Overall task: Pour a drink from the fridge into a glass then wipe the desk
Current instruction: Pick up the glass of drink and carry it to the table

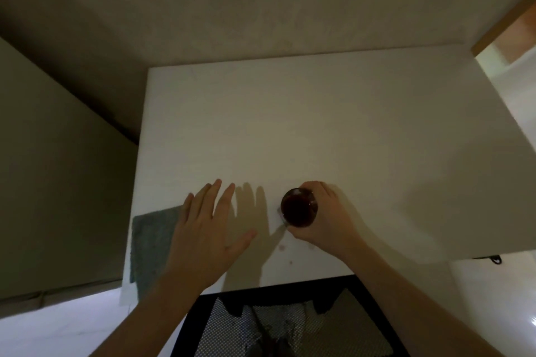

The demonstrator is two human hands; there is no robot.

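- Glass: seen from above, filled with a dark drink nearly to the rim; it stands on the desk near the front edge, slightly right of centre.
- Right hand: wrapped around the right side of the glass, fingers curled over its far side and thumb at its near side; the grip is closed on the glass.
- Spots: a few small reddish marks are seen on the desk just in front of the glass, with a faint wet patch at its left base; these are judged to be spilled drink.
- Left hand: held flat with fingers spread, empty, above or on the desk left of the glass; contact with the surface cannot be told. Its edge overlaps the cloth.
- Cloth: a grey-blue towel lying at the front-left corner of the desk, partly hanging over the edge.
- Stage: pouring is judged complete; wiping is not yet done.
- Risk 1: since the glass is so full, a quick lift or slide could slop drink over the rim.
- Risk 2: a wiping stroke carried rightward could strike the glass and tip it.
- Risk 3: the overhanging cloth could slip off the edge if it is nudged instead of gripped.
- Chair: a dark mesh seat is visible below the front edge.
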